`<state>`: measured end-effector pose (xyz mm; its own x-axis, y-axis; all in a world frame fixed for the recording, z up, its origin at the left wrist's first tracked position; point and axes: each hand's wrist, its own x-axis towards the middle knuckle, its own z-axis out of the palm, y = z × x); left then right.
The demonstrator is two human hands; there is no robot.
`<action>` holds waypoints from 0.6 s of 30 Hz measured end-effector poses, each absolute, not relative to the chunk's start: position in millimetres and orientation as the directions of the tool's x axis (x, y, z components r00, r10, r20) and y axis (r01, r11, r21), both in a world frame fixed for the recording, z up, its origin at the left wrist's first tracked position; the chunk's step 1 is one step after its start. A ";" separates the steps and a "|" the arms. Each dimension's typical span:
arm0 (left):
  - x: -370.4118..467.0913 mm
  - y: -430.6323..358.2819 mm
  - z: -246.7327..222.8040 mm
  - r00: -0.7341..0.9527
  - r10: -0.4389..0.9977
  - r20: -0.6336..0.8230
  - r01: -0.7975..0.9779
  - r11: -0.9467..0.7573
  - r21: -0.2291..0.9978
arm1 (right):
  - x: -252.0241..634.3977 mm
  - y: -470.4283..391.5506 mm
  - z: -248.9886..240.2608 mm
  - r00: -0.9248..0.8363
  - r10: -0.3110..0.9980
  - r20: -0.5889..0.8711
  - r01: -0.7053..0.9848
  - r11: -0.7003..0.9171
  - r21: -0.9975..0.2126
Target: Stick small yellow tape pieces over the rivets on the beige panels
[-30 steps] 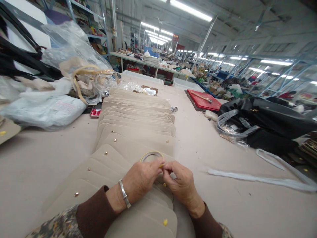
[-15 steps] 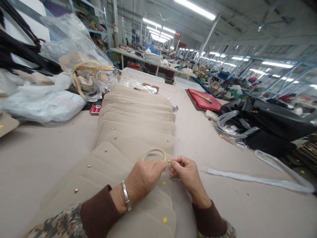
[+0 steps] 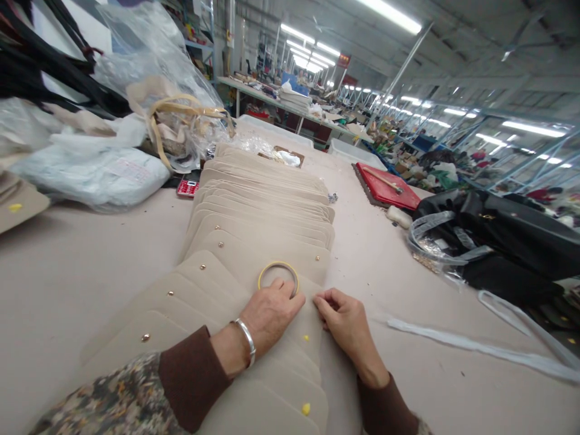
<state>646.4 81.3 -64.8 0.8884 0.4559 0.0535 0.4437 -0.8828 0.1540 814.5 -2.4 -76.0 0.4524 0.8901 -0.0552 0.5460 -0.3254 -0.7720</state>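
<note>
Holding the tape roll (image 3: 277, 264) in the left hand (image 3: 272, 314), over beige panels (image 3: 226, 290) overlapping in a row running forward; pinching with the right hand (image 3: 343, 315), nearer their right edge, cannot tell on what.

Row: flat beige round-cornered panels (image 3: 267, 240) overlap away from me, small gold-coloured metal studs (image 3: 202, 267) along the left, yellow scraps (image 3: 306, 409) at the lower right.
My left hand (image 3: 272, 311): fingers grip a thin, yellow-edged, ring-shaped roll of tape (image 3: 277, 264) over the panels.
My right hand (image 3: 344, 320): thumb and forefinger together at the panels' right edge; whether they hold anything is hidden.
</note>
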 end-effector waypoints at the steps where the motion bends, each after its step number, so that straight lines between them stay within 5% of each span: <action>1: 646.3 81.2 -64.9 0.887 0.458 0.047 0.447 -0.881 0.155 | 813.3 -1.7 -74.3 0.442 0.897 -0.020 0.593 -0.309 -0.744; 18: 647.2 82.7 -68.7 0.892 0.445 0.086 0.424 -0.886 0.184 | 805.6 -6.2 -83.4 0.406 0.895 0.187 0.802 -0.250 -0.543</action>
